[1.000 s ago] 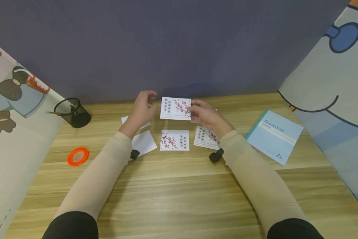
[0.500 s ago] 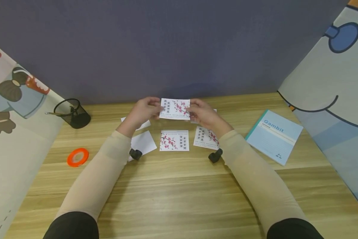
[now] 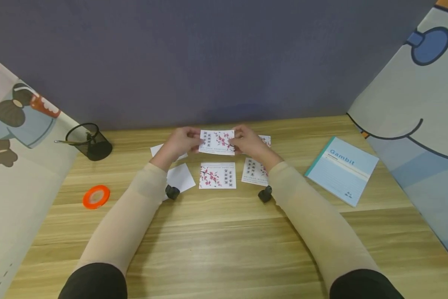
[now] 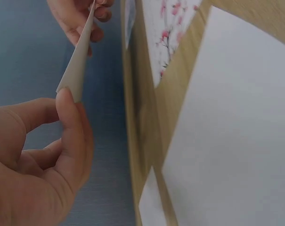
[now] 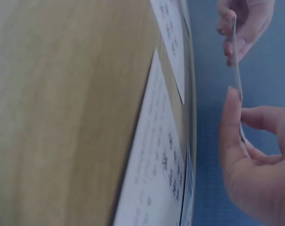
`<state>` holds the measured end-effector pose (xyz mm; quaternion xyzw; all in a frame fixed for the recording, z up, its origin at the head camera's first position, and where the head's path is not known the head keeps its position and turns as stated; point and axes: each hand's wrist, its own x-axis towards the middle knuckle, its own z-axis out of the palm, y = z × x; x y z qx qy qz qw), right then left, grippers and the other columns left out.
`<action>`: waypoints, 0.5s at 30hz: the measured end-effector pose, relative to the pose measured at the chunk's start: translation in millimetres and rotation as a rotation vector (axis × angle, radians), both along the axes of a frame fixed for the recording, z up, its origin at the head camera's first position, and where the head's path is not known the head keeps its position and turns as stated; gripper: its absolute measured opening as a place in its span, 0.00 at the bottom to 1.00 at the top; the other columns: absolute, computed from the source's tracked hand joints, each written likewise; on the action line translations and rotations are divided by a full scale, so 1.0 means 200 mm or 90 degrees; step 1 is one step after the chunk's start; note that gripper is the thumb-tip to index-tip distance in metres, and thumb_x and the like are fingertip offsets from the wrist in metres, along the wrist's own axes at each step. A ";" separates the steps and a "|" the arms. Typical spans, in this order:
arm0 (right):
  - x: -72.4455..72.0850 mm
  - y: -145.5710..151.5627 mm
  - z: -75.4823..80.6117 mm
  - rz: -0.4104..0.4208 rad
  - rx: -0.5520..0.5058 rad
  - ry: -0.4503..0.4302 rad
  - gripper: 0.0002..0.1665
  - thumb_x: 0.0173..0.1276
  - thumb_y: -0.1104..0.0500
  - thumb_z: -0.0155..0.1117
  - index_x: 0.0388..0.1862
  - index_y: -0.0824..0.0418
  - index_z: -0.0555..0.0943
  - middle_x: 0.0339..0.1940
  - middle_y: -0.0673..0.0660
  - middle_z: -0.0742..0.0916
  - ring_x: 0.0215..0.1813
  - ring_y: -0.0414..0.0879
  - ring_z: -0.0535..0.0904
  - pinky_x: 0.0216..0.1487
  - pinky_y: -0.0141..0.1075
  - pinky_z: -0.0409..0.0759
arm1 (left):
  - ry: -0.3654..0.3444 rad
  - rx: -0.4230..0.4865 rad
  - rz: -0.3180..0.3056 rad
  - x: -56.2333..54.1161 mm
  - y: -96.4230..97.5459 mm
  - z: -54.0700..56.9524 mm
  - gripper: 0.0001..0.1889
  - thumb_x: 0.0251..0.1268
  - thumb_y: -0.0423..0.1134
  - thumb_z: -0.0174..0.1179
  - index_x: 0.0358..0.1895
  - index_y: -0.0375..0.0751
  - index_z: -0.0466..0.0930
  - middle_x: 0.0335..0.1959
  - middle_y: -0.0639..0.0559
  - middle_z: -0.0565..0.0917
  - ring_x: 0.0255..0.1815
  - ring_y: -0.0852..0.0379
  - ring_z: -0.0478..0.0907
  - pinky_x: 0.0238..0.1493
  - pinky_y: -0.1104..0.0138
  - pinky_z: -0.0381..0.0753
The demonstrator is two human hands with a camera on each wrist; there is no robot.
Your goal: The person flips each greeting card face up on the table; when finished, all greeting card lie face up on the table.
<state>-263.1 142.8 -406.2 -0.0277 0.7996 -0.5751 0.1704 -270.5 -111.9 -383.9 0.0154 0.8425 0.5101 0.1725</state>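
Observation:
A white card (image 3: 217, 142) printed with pink blossoms and dark characters is held above the far part of the table. My left hand (image 3: 179, 144) pinches its left edge between thumb and fingers, as the left wrist view shows at the card's end (image 4: 75, 77). At the opposite edge my right hand (image 3: 251, 145) pinches the same card, seen edge-on in the right wrist view. Below it lies another blossom card (image 3: 218, 175), turned upside down. A similar card (image 3: 254, 172) rests near my right wrist, and one more (image 3: 265, 140) is partly hidden behind that hand.
Two plain white cards (image 3: 181, 178) lie by my left wrist. A black mesh pen holder (image 3: 99, 147) with a pencil and an orange tape roll (image 3: 96, 197) are at the left. On the right lies a blue notebook (image 3: 343, 171). A dark wall (image 3: 224, 62) closes the back.
My left hand came in from the left and took hold of the card's left edge. Both hands have lowered the card slightly toward the table and tilted it back.

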 end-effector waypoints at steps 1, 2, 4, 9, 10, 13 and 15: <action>0.00 -0.01 0.00 0.004 0.022 0.005 0.38 0.82 0.59 0.62 0.84 0.61 0.59 0.62 0.62 0.80 0.43 0.46 0.83 0.54 0.40 0.91 | -0.002 -0.008 0.000 -0.01 0.00 -0.01 0.27 0.77 0.35 0.64 0.75 0.32 0.72 0.60 0.41 0.80 0.39 0.58 0.83 0.51 0.63 0.91; -0.01 -0.01 0.00 0.008 0.045 0.011 0.39 0.82 0.58 0.62 0.85 0.62 0.59 0.62 0.62 0.81 0.43 0.47 0.84 0.54 0.40 0.91 | -0.005 -0.014 -0.001 -0.01 0.00 -0.02 0.27 0.77 0.35 0.64 0.75 0.32 0.72 0.61 0.41 0.80 0.40 0.58 0.83 0.51 0.62 0.92; -0.01 -0.03 0.00 0.016 0.093 0.023 0.40 0.82 0.57 0.61 0.86 0.63 0.57 0.57 0.61 0.83 0.41 0.47 0.86 0.52 0.40 0.91 | -0.012 -0.023 0.000 -0.02 0.00 -0.03 0.27 0.77 0.34 0.64 0.75 0.32 0.72 0.61 0.40 0.80 0.41 0.57 0.83 0.50 0.63 0.92; -0.02 -0.08 0.01 0.033 0.218 0.052 0.41 0.81 0.55 0.60 0.86 0.63 0.57 0.34 0.56 0.87 0.33 0.48 0.88 0.56 0.44 0.88 | -0.032 -0.039 0.000 -0.03 0.00 -0.05 0.26 0.78 0.34 0.63 0.74 0.31 0.71 0.63 0.38 0.79 0.41 0.56 0.83 0.49 0.66 0.92; -0.02 -0.09 0.01 0.035 0.243 0.057 0.41 0.81 0.55 0.60 0.86 0.63 0.57 0.31 0.55 0.87 0.32 0.48 0.87 0.56 0.45 0.88 | -0.034 -0.046 -0.002 -0.03 -0.01 -0.06 0.26 0.78 0.35 0.63 0.74 0.31 0.71 0.63 0.38 0.79 0.41 0.56 0.83 0.49 0.66 0.92; -0.03 -0.11 0.01 0.039 0.287 0.055 0.41 0.82 0.54 0.60 0.86 0.63 0.57 0.28 0.53 0.85 0.29 0.47 0.87 0.52 0.43 0.88 | -0.040 -0.065 -0.007 -0.04 -0.01 -0.06 0.27 0.79 0.38 0.62 0.75 0.32 0.71 0.61 0.39 0.80 0.40 0.57 0.83 0.49 0.66 0.92; -0.03 -0.12 0.01 0.043 0.308 0.052 0.41 0.83 0.53 0.59 0.87 0.62 0.57 0.27 0.53 0.85 0.28 0.47 0.86 0.43 0.41 0.87 | -0.043 -0.067 -0.008 -0.04 -0.01 -0.07 0.27 0.80 0.39 0.62 0.75 0.32 0.71 0.58 0.39 0.80 0.39 0.57 0.82 0.48 0.67 0.92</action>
